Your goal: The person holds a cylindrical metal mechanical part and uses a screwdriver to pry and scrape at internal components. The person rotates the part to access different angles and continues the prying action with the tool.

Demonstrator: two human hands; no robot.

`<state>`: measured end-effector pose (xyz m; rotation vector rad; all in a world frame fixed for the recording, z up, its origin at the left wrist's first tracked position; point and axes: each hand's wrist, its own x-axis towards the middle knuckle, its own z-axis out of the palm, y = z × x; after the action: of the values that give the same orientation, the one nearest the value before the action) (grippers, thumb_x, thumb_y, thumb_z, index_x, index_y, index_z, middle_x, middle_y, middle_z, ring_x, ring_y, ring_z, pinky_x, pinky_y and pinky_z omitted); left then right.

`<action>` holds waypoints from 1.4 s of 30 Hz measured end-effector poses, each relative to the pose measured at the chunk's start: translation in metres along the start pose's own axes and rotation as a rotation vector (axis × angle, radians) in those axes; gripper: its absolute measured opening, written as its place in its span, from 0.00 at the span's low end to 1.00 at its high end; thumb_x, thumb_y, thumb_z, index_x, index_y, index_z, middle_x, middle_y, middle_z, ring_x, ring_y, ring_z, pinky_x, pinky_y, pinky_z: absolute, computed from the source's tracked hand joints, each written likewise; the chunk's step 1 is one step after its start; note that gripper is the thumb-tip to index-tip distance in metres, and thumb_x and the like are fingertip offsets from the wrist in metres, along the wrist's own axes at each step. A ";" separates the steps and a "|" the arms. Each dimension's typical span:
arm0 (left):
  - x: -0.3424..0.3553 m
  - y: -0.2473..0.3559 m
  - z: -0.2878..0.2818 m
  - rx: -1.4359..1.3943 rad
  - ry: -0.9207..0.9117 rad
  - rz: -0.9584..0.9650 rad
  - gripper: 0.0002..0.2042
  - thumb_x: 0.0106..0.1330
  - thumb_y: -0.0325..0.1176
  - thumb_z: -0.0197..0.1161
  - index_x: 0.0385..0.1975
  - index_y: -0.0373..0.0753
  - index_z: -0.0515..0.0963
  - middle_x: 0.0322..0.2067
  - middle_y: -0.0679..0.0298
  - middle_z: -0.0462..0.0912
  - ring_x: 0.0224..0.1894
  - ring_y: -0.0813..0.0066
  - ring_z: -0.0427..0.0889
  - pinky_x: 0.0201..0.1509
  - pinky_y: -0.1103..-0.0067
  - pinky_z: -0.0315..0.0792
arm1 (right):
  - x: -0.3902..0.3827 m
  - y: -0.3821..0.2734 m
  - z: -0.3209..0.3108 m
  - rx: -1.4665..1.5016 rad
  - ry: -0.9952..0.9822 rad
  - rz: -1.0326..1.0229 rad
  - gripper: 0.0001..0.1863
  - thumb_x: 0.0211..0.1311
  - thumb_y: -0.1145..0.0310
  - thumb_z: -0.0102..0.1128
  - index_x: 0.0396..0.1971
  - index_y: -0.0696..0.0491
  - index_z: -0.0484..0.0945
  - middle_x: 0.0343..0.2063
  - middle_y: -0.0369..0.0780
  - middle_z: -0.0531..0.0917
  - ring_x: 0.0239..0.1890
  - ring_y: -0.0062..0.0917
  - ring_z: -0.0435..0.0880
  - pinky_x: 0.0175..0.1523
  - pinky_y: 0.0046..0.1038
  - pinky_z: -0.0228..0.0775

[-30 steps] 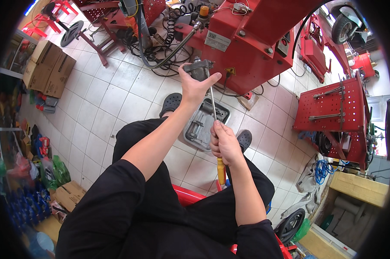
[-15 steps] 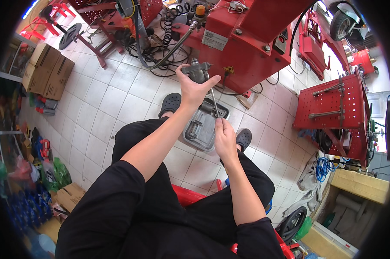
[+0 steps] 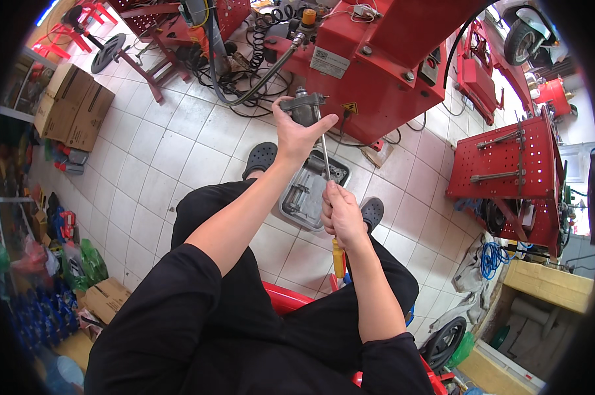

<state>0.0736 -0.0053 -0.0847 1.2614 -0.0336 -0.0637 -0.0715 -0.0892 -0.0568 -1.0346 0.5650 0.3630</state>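
My left hand (image 3: 297,135) is closed round a grey cast-metal machine part (image 3: 303,110) with a stubby shaft on top, held up above the floor. Below it, my right hand (image 3: 344,212) grips a long screwdriver (image 3: 338,258), whose yellow handle sticks out under my fist. The thin shank runs up to the right side of the metal part; my left hand hides where the tip meets it. Between my feet, under the shank, a grey tray (image 3: 309,224) holds several metal parts, among them a cylindrical one (image 3: 299,195).
A red machine (image 3: 370,85) stands close in front, with hoses and tangled black cables (image 3: 238,89) to its left. To the right is a red perforated tool cart (image 3: 498,158) with wrenches on it. Cardboard boxes (image 3: 74,108) sit on the left. Part of a red stool (image 3: 285,297) shows beneath me.
My right hand has turned and shifted slightly left, and the yellow screwdriver handle now shows below it. The shank stands a bit more upright. My left hand and the metal part barely differ.
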 end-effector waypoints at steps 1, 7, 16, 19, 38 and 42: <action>0.000 -0.002 0.000 0.001 0.003 0.019 0.36 0.46 0.31 0.74 0.48 0.37 0.53 0.37 0.64 0.70 0.35 0.82 0.73 0.37 0.85 0.71 | 0.000 0.000 0.000 0.006 -0.011 0.012 0.18 0.67 0.52 0.45 0.22 0.48 0.64 0.11 0.25 0.57 0.09 0.09 0.52 0.13 0.17 0.41; 0.008 -0.022 -0.001 -0.065 0.067 0.005 0.31 0.52 0.30 0.69 0.48 0.38 0.52 0.33 0.61 0.74 0.28 0.76 0.77 0.31 0.81 0.73 | 0.011 0.008 -0.008 -0.149 0.033 -0.049 0.17 0.66 0.51 0.46 0.23 0.46 0.64 0.12 0.25 0.57 0.10 0.09 0.52 0.14 0.16 0.40; 0.003 -0.004 -0.001 -0.421 0.055 -0.285 0.12 0.58 0.36 0.63 0.35 0.38 0.70 0.26 0.61 0.77 0.29 0.74 0.78 0.30 0.76 0.75 | 0.021 0.009 -0.054 -0.359 0.268 -0.151 0.19 0.56 0.54 0.61 0.19 0.54 0.71 0.15 0.27 0.67 0.19 0.12 0.62 0.25 0.18 0.54; 0.003 -0.011 -0.004 -0.499 -0.082 -0.365 0.12 0.57 0.36 0.64 0.36 0.39 0.72 0.26 0.63 0.78 0.28 0.77 0.77 0.28 0.79 0.73 | 0.039 0.020 -0.067 -0.303 0.285 -0.213 0.18 0.60 0.56 0.56 0.21 0.54 0.72 0.14 0.29 0.67 0.17 0.13 0.63 0.22 0.20 0.55; -0.053 -0.033 0.013 -0.308 -0.236 -0.751 0.17 0.56 0.33 0.66 0.41 0.34 0.71 0.34 0.61 0.78 0.35 0.72 0.79 0.38 0.76 0.73 | 0.150 0.208 -0.166 -0.844 0.691 0.292 0.14 0.49 0.70 0.50 0.33 0.63 0.74 0.30 0.56 0.80 0.34 0.46 0.81 0.33 0.39 0.72; -0.044 -0.049 0.009 -0.352 -0.313 -0.812 0.18 0.62 0.43 0.57 0.45 0.36 0.69 0.37 0.61 0.77 0.40 0.71 0.78 0.41 0.76 0.72 | 0.175 0.267 -0.168 -0.705 0.757 0.321 0.16 0.48 0.72 0.50 0.39 0.63 0.73 0.38 0.56 0.79 0.47 0.48 0.76 0.50 0.39 0.68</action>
<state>0.0276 -0.0255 -0.1281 0.8364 0.2137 -0.9287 -0.1189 -0.1078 -0.4141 -1.7843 1.3519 0.4637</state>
